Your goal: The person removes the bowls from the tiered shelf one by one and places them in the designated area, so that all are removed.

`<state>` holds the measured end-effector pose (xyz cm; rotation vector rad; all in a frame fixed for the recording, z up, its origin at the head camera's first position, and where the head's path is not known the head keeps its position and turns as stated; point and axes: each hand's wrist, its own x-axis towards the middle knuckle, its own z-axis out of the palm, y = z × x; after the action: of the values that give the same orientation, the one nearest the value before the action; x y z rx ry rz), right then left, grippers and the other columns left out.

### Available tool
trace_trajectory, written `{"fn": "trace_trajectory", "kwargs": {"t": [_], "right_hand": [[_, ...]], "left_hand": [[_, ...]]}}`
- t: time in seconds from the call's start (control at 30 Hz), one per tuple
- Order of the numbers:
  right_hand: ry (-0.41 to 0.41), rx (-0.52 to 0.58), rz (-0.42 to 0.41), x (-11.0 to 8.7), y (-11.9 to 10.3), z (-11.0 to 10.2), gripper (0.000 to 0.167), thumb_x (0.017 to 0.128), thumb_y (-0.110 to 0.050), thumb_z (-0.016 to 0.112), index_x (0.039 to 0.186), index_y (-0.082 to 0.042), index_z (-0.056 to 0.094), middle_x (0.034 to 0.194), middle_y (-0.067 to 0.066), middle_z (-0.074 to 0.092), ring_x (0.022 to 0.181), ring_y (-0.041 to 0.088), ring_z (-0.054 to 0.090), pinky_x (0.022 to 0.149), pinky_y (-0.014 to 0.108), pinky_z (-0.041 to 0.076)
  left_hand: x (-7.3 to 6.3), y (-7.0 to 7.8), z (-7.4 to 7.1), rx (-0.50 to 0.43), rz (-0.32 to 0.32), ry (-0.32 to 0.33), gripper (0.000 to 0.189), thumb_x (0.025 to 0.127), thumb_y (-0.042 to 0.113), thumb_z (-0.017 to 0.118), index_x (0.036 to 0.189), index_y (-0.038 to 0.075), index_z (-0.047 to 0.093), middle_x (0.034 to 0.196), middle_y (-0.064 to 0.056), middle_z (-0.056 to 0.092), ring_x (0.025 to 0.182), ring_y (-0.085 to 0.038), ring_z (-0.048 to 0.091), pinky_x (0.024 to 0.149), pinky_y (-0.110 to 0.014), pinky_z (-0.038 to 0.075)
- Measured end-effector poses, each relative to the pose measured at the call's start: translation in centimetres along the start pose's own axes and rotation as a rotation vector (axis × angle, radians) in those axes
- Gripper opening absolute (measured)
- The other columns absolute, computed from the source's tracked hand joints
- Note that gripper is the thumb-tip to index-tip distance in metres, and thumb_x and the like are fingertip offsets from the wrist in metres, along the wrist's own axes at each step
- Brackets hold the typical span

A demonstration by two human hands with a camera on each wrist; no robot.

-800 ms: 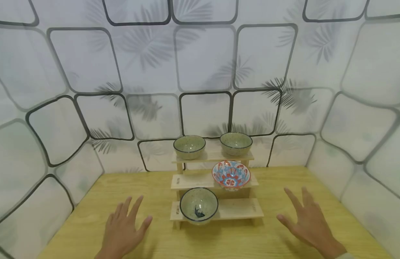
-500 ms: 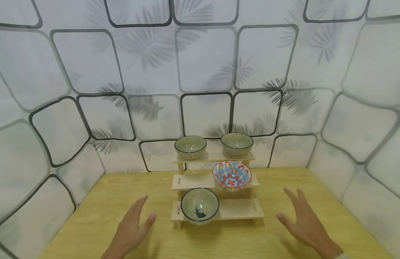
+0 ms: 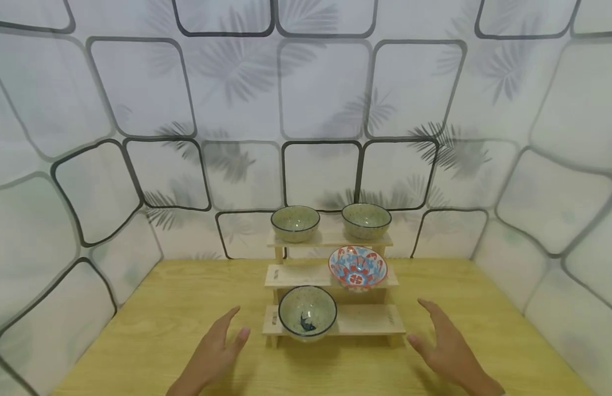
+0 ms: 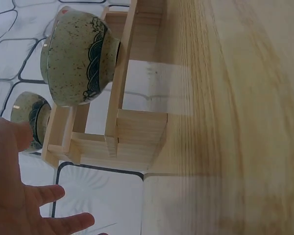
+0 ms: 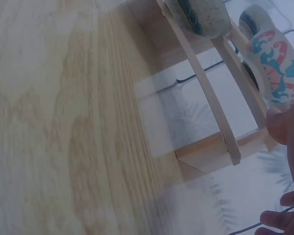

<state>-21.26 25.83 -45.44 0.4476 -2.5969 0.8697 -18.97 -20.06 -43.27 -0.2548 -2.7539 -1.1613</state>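
Observation:
My left hand [image 3: 214, 352] hovers over the table left of a small three-step wooden stand [image 3: 365, 319], fingers extended and thumb apart. On the other side, my right hand [image 3: 446, 352] is held likewise, holding nothing. Nearest the left hand is a speckled green bowl [image 3: 308, 311] with a dark rim and a dark fish-like mark inside, on the bottom step. A red, blue and white patterned bowl [image 3: 357, 267] sits on the middle step, toward the right. In the left wrist view the front bowl [image 4: 78, 58] shows a dark wave band outside.
Two more green bowls, a left one [image 3: 295, 224] and a right one [image 3: 367, 221], stand on the top step. The wooden table [image 3: 197, 286] meets a patterned cloth wall [image 3: 320, 88] behind and at both sides.
Both hands have moved inward toward the stand, the left to the right and the right to the left. The left hand has turned to show its thumb edge. The bowls stay on their steps.

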Motion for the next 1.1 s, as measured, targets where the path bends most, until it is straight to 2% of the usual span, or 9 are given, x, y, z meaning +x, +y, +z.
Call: {"fn": "trace_trajectory", "kwargs": {"t": [0.2, 0.3, 0.47, 0.6, 0.7, 0.8, 0.9, 1.1], "right_hand": [[0.023, 0.026, 0.011, 0.0, -0.8, 0.4, 0.067, 0.092, -0.032, 0.067, 0.143, -0.002, 0.036, 0.139, 0.029, 0.043, 0.113, 0.052, 0.051, 0.080, 0.066, 0.044], [0.006, 0.058, 0.032, 0.1, -1.3, 0.6, 0.066, 0.093, -0.032, 0.066, 0.145, -0.004, 0.035, 0.141, 0.029, 0.042, 0.115, 0.050, 0.052, 0.083, 0.062, 0.045], [-0.012, 0.116, 0.054, 0.6, -2.6, 1.0, 0.065, 0.094, -0.032, 0.064, 0.145, -0.005, 0.034, 0.142, 0.029, 0.042, 0.116, 0.048, 0.053, 0.087, 0.057, 0.047], [0.026, 0.148, -0.020, 0.8, -3.1, 1.5, 0.063, 0.092, -0.023, 0.067, 0.143, -0.003, 0.037, 0.139, 0.026, 0.046, 0.111, 0.046, 0.057, 0.084, 0.054, 0.049], [0.049, 0.180, -0.071, 0.9, -3.5, 1.7, 0.062, 0.089, -0.018, 0.069, 0.141, -0.001, 0.038, 0.137, 0.026, 0.049, 0.109, 0.043, 0.059, 0.082, 0.051, 0.051], [0.055, 0.227, -0.094, 1.2, -4.0, 2.0, 0.060, 0.089, -0.015, 0.069, 0.140, -0.002, 0.039, 0.136, 0.025, 0.050, 0.108, 0.040, 0.061, 0.083, 0.044, 0.052], [0.048, 0.284, -0.113, 1.4, -4.4, 2.3, 0.059, 0.090, -0.012, 0.068, 0.139, -0.002, 0.039, 0.135, 0.025, 0.050, 0.108, 0.037, 0.061, 0.083, 0.039, 0.052], [0.027, 0.367, -0.147, 1.5, -5.0, 3.1, 0.058, 0.089, -0.008, 0.067, 0.140, -0.002, 0.039, 0.134, 0.024, 0.051, 0.110, 0.032, 0.060, 0.084, 0.036, 0.052]], "left_hand": [[0.7, 0.0, 0.0, 0.016, 0.023, 0.015, 0.064, 0.102, 0.042, 0.045, 0.148, -0.002, 0.034, 0.145, -0.031, 0.037, 0.130, -0.053, 0.035, 0.098, -0.067, 0.030], [1.1, -0.1, 0.0, 0.014, 0.045, 0.026, 0.061, 0.103, 0.039, 0.045, 0.148, -0.001, 0.033, 0.145, -0.029, 0.039, 0.129, -0.052, 0.037, 0.098, -0.067, 0.030], [2.0, 0.5, -0.2, -0.033, 0.064, 0.031, 0.057, 0.103, 0.036, 0.044, 0.147, 0.001, 0.034, 0.141, -0.029, 0.044, 0.123, -0.051, 0.045, 0.094, -0.063, 0.039], [2.7, 0.7, -0.1, -0.091, 0.072, 0.027, 0.055, 0.104, 0.034, 0.044, 0.147, 0.002, 0.034, 0.140, -0.030, 0.044, 0.121, -0.050, 0.048, 0.095, -0.059, 0.040], [3.5, 0.8, 0.1, -0.140, 0.053, 0.013, 0.055, 0.104, 0.037, 0.042, 0.148, 0.004, 0.033, 0.141, -0.029, 0.043, 0.123, -0.048, 0.047, 0.096, -0.058, 0.040], [4.2, 1.0, 0.2, -0.179, 0.029, 0.002, 0.057, 0.104, 0.041, 0.041, 0.150, 0.009, 0.031, 0.143, -0.026, 0.042, 0.126, -0.046, 0.046, 0.096, -0.059, 0.040], [4.7, 1.4, 0.2, -0.205, 0.033, -0.003, 0.056, 0.104, 0.040, 0.042, 0.150, 0.010, 0.031, 0.144, -0.025, 0.041, 0.126, -0.046, 0.045, 0.094, -0.060, 0.040], [5.4, 1.8, 0.5, -0.222, 0.031, -0.013, 0.055, 0.104, 0.037, 0.043, 0.151, 0.011, 0.031, 0.144, -0.024, 0.042, 0.127, -0.044, 0.045, 0.095, -0.060, 0.040]]}}
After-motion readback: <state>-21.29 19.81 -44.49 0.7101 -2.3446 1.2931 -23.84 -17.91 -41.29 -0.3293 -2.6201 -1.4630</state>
